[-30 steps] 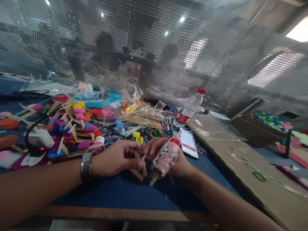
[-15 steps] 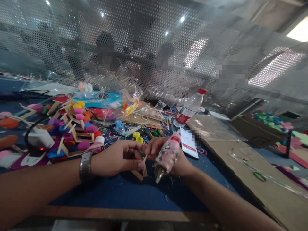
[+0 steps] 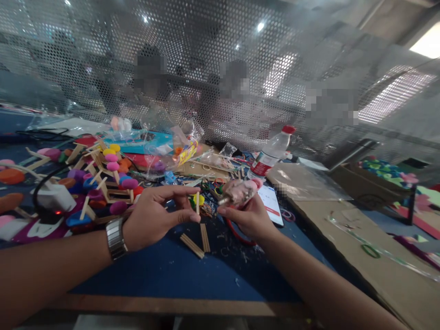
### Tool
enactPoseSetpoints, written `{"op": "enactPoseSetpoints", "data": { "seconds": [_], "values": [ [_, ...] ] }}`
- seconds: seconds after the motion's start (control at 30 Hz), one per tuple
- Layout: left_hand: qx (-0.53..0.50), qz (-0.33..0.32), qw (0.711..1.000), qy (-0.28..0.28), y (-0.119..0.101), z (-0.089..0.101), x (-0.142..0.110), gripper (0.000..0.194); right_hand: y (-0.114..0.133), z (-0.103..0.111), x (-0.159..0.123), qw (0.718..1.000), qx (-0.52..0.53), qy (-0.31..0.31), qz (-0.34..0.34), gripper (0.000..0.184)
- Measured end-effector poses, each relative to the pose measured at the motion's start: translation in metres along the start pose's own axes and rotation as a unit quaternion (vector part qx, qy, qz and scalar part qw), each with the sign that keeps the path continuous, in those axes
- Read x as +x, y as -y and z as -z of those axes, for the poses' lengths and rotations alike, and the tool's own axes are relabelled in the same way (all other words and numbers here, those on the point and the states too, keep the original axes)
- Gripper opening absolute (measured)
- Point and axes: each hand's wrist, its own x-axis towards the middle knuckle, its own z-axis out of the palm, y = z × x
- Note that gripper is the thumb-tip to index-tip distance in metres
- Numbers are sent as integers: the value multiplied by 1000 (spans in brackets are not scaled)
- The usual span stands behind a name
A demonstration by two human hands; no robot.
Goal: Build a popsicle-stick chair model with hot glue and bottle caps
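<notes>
1. The left hand (image 3: 154,215) pinches a short wooden stick (image 3: 197,207) lengthwise, thumb at the lower end and fingertip at the upper; the stick stands nearly upright, raised above the blue tabletop (image 3: 144,279).
2. The right hand (image 3: 252,220) is clamped around a pink glue gun (image 3: 239,192) with a worn casing, its metal nozzle pointing left toward the stick, apart from it.
3. Below the hands, two groups of wooden strips lie on the tabletop: a slanted one (image 3: 191,246) and a steeper one (image 3: 205,237), their near ends close together.
4. A metal-banded wristwatch (image 3: 116,238) circles the left wrist; its dial is out of sight.
5. Behind the right hand lies a phone (image 3: 273,208), screen lit, with a red-capped plastic bottle (image 3: 268,158) standing beyond it.
6. Left of the hands spreads a pile of stick constructions (image 3: 115,190) with coloured rounds, beside a white plug adapter (image 3: 57,201) showing a red light.
7. To the right lies flat cardboard (image 3: 330,229).
</notes>
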Motion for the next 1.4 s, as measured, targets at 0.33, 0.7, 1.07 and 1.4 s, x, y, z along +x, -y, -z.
{"op": "enactPoseSetpoints", "data": {
  "seconds": [0.33,0.7,1.07,1.4],
  "values": [
    [7,-49,999,11,1,-1,-3,36,-6,6,-2,997,-59,-26,41,36],
    [36,-56,998,10,-2,-1,-4,37,-10,8,-4,994,-92,1,61,34],
    [45,-47,998,5,-4,-1,-4,37,-9,9,-5,993,-96,13,75,31],
    [41,-51,998,5,-5,-2,-5,37,-7,8,-5,990,-111,17,80,31]
  ]
}}
